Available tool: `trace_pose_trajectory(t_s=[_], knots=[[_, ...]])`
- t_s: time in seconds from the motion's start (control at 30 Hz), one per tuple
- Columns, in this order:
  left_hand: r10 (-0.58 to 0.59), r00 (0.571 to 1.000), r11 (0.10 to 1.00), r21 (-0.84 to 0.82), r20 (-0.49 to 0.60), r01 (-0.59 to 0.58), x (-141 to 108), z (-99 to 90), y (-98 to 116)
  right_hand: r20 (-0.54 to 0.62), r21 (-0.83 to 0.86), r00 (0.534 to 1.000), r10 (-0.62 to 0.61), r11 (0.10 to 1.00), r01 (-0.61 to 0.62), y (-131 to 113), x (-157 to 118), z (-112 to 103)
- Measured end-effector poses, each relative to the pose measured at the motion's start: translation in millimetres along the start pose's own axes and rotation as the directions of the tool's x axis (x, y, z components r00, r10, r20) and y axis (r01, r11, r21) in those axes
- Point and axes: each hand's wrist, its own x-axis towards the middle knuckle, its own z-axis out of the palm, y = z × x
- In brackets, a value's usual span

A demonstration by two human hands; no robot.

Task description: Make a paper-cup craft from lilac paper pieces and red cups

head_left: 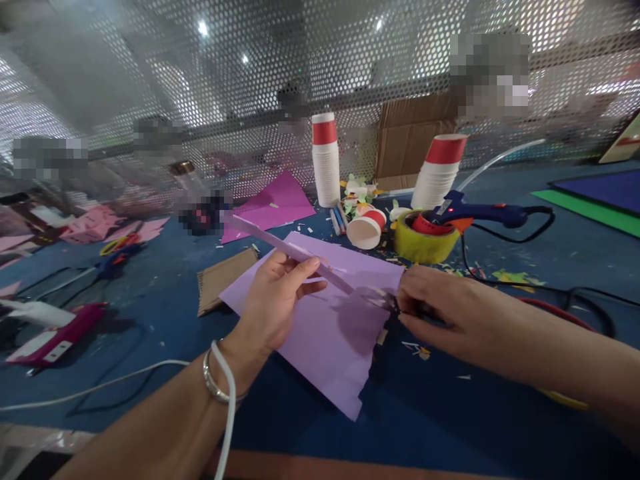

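My left hand (277,293) pinches a long, narrow strip of lilac paper (260,233) between thumb and fingers. The strip slants from upper left down to the right. At its lower right end are the scissors (374,297), blades blurred, handles mostly hidden inside my right hand (435,300), which is closed around them. Whether the blades are apart I cannot make out. Beneath both hands a larger lilac sheet (320,340) lies on the blue table, its right edge uneven. A piece of corrugated cardboard (220,280) is partly under its left side.
Stacked paper cups (325,167) stand at the back, with a second leaning stack (437,173) farther right. A blue glue gun (480,212) rests on a yellow tape roll (425,243). A magenta power strip (60,337) lies left; a white cable (230,400) crosses my left wrist.
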Motion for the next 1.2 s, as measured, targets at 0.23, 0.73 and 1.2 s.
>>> trace_pose_trajectory(t_s=[0.23,0.73,1.2], knots=[[-0.146,0.978,0.987,-0.042,0.151,0.153,-7,4.1,-4,-0.125,0.273,0.988,0.089,0.961,-0.052,-11,7,-3],[-0.184,0.981,0.966,-0.171,0.063,0.192,-20,14.5,-3,0.027,0.695,0.977,0.213,0.698,-0.171,-19,9,-1],[-0.213,0.956,0.936,-0.239,0.204,0.260,-31,19.5,-8,0.085,0.804,0.957,0.278,0.548,-0.231,-20,9,6]])
